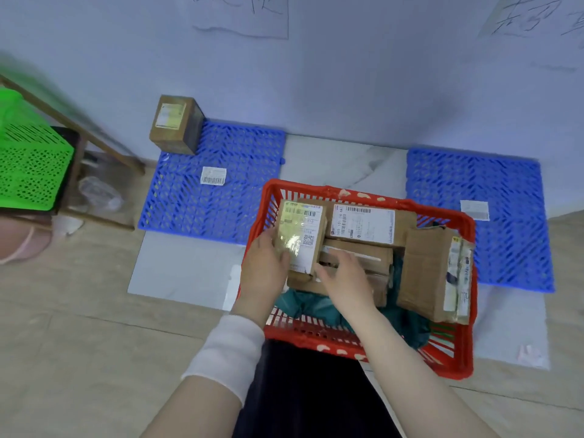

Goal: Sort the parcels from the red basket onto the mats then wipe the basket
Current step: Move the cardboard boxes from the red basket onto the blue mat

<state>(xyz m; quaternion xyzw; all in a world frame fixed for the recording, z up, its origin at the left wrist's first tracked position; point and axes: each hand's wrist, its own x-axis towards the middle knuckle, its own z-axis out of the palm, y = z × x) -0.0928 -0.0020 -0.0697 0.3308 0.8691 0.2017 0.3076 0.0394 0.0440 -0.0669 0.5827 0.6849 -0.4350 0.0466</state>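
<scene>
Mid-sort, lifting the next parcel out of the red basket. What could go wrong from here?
1. The left hand grips the small labelled parcel by one side, the right hand only touching its near end; it could slip back into the red basket.
2. The tall parcel stands on edge at the basket's right side and may topple as its neighbours come out.

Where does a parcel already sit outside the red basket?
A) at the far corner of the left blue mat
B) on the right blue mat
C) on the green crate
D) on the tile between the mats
A: a brown box stands at the left blue mat's far corner; the right blue mat bears only a paper label.
</scene>
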